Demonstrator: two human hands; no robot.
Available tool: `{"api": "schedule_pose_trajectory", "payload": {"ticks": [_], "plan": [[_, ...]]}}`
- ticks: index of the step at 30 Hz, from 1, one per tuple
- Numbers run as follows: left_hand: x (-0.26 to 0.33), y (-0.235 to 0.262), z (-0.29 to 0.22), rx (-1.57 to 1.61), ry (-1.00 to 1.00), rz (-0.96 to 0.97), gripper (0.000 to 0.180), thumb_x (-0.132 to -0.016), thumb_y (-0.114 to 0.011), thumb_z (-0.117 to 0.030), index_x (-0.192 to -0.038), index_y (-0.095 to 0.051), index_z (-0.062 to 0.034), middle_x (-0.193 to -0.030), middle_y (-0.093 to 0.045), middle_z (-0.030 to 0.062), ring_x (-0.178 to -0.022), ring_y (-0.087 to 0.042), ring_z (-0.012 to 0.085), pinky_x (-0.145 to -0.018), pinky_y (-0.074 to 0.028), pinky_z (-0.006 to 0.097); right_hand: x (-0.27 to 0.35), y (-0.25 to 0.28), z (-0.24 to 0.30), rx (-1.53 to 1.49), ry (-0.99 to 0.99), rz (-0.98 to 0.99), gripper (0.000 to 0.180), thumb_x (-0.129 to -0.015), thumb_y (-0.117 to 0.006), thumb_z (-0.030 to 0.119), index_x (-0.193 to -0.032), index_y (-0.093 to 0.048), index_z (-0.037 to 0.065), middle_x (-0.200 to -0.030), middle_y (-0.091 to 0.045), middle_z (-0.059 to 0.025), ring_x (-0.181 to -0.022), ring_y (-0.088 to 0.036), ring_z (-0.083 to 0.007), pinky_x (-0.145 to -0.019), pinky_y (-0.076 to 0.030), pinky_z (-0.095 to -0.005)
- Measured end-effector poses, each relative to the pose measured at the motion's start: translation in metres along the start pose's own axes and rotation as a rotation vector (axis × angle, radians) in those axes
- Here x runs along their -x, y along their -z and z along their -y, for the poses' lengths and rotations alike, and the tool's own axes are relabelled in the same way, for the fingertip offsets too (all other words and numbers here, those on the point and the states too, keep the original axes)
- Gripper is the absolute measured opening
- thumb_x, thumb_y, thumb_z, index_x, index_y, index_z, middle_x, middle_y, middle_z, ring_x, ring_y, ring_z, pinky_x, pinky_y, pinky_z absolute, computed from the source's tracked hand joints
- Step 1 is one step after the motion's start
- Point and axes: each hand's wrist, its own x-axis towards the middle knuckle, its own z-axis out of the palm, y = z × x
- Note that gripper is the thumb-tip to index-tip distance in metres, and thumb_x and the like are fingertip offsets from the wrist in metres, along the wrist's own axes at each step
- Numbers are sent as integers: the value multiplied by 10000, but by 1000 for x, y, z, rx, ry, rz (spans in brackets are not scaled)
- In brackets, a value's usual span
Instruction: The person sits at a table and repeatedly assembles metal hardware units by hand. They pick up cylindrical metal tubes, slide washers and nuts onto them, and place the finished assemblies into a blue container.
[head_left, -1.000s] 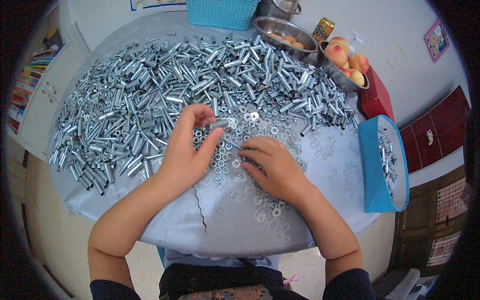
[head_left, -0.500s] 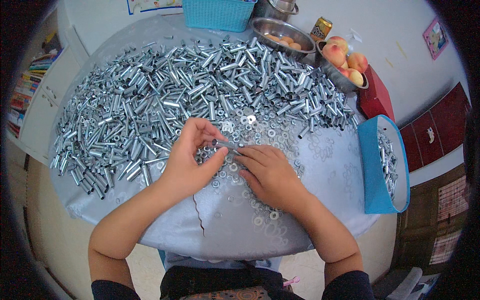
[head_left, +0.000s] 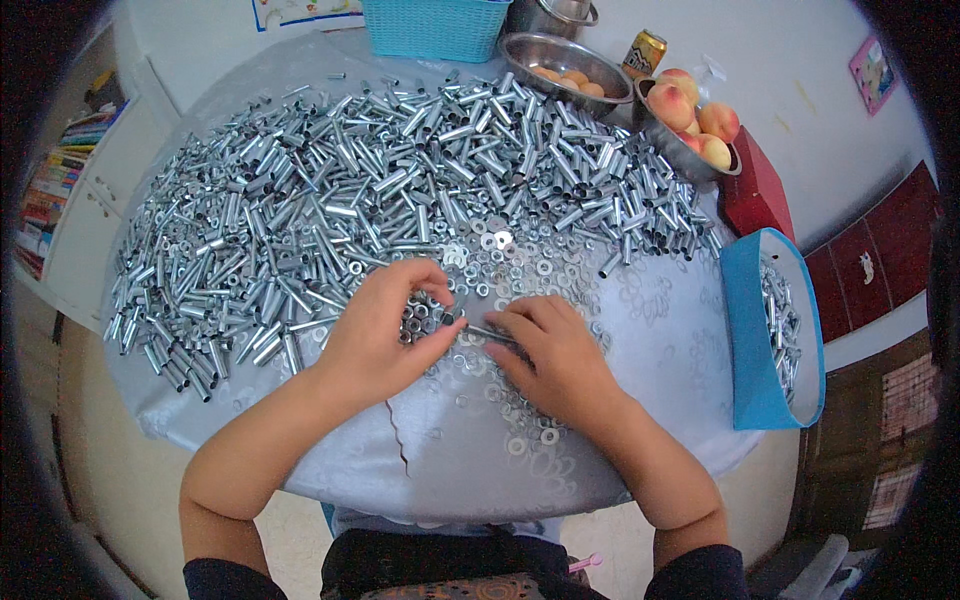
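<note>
My left hand [head_left: 378, 325] is closed, thumb and fingertips pinching a small round metal piece [head_left: 447, 318]; I cannot tell whether it is a nut or the end of a sleeve. From the right, my right hand [head_left: 555, 350] grips a thin metal bolt [head_left: 488, 333] between thumb and fingers. The bolt lies roughly level and points at the piece in my left hand. Both hands are just above the table, over scattered washers [head_left: 545, 267] and several nuts [head_left: 418, 318]. A large heap of shiny metal sleeves [head_left: 400, 180] spreads beyond them.
At the right edge stands a blue bin [head_left: 742, 340] with metal parts inside. Along the back are a blue basket [head_left: 435, 30], a steel bowl of eggs [head_left: 622, 98], a can [head_left: 643, 52], a bowl of peaches [head_left: 735, 160] and a red box [head_left: 757, 195]. A dark wavy strand [head_left: 398, 440] lies near the front.
Both hands have come slightly nearer to me. The bolt shows more between them, and my right fingers are more bent around it.
</note>
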Motion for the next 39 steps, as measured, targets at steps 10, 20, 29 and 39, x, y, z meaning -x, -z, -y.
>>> {"api": "schedule_pose_trajectory", "payload": {"ticks": [10, 20, 29, 39], "plan": [[0, 4, 1, -21, -32, 109, 357, -695, -621, -49, -1018, -471, -32, -921, -561, 97, -861, -549, 268, -790, -411, 349, -4, 0, 7, -163, -43, 17, 142, -776, -584, 38, -902, -523, 21, -906, -532, -104, -812, -507, -241, -720, -412, -314], [4, 0, -14, 279, 66, 321, 422, -763, -643, -87, -1104, -406, -14, -958, -592, 123, -861, -594, 207, -773, -460, 313, 7, 6, 21, -884, -190, -379, 318, -829, -520, -45, -1116, -394, 9, -882, -535, -89, -840, -566, -148, -716, -468, -247], [8, -6, -14, 428, 110, 339, 563, -712, -690, -15, -1152, -338, -30, -953, -576, 110, -882, -583, 183, -782, -457, 305, 12, 0, 10, -571, -34, -297, 261, -772, -612, -4, -1012, -515, 34, -932, -580, -126, -819, -594, -197, -719, -470, -280], [6, -4, -9, 465, 105, 270, 578, -711, -670, 26, -1170, -325, -42, -939, -576, 93, -865, -560, 149, -787, -438, 286, 1, 23, 14, -354, 139, -288, 263, -684, -661, 33, -931, -568, 42, -926, -595, -112, -835, -570, -269, -727, -440, -343]]}}
